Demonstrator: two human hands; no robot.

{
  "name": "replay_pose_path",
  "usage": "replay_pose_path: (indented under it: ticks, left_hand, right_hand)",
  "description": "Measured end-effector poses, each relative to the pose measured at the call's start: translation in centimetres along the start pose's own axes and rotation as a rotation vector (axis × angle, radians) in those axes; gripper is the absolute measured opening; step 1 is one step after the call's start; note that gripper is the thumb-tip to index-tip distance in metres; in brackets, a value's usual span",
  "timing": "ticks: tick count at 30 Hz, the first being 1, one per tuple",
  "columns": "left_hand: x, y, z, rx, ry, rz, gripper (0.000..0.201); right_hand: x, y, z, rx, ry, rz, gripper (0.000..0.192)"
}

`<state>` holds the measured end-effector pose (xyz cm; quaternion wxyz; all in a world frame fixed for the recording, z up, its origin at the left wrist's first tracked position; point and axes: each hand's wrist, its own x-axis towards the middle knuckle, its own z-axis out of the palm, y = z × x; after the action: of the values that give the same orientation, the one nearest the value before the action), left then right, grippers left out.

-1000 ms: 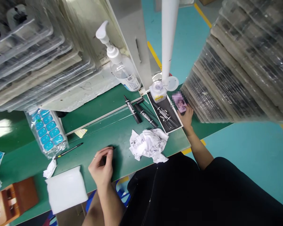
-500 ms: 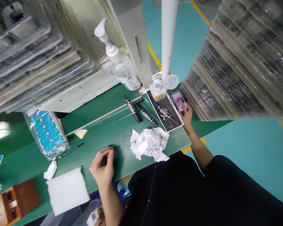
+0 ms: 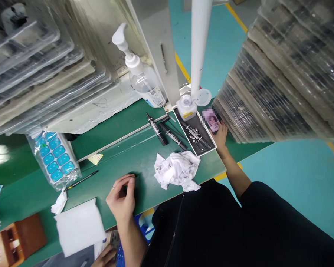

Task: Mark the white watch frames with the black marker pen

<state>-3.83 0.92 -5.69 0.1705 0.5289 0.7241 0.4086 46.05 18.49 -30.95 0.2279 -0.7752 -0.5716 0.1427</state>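
Observation:
My left hand (image 3: 121, 198) rests on the green bench with its fingers curled and thumb drawn in. A small dark bit shows at its fingertips; what it is, I cannot make out. Over on the right, my right hand (image 3: 222, 135) closes around the lower end of a smartphone (image 3: 211, 120) with a pink picture on its screen. Beside the phone lies a shallow tray (image 3: 213, 148) with a dark inside, holding pens and a small white bottle (image 3: 186, 107) with its lid flipped open. Between my hands is a crumpled white cloth (image 3: 176, 170).
Black markers (image 3: 157, 128), a pump bottle (image 3: 146, 81) and a thin pen (image 3: 82, 180) are on the bench. Stacked plastic trays (image 3: 256, 81) rise at right, others (image 3: 44, 66) at upper left. A folded white sheet (image 3: 80, 227) and another person's hand (image 3: 105, 256) are at lower left.
My right hand's fingers have shifted off the phone's screen toward its edge, so more of the picture shows. At the bottom, the other person's hand has moved into fuller view. My left hand stays put.

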Motion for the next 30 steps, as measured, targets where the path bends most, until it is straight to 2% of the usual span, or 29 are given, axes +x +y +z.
replay_pose_path:
  ticks: [9, 19, 30]
  left_hand:
    - [0.2, -0.2, 0.0, -0.022, -0.024, 0.003, 0.024]
    - [0.3, -0.2, 0.1, -0.062, -0.021, -0.003, 0.023]
    - [0.5, 0.0, 0.3, -0.03, -0.046, -0.037, 0.03]
  right_hand:
    - [3.9, -2.4, -1.0, -0.099, -0.117, 0.026, 0.082]
    - [3.8, -3.2, -1.1, -0.092, -0.135, 0.078, 0.087]
    - [4.6, -4.3, -0.9, -0.043, -0.128, 0.147, 0.084]
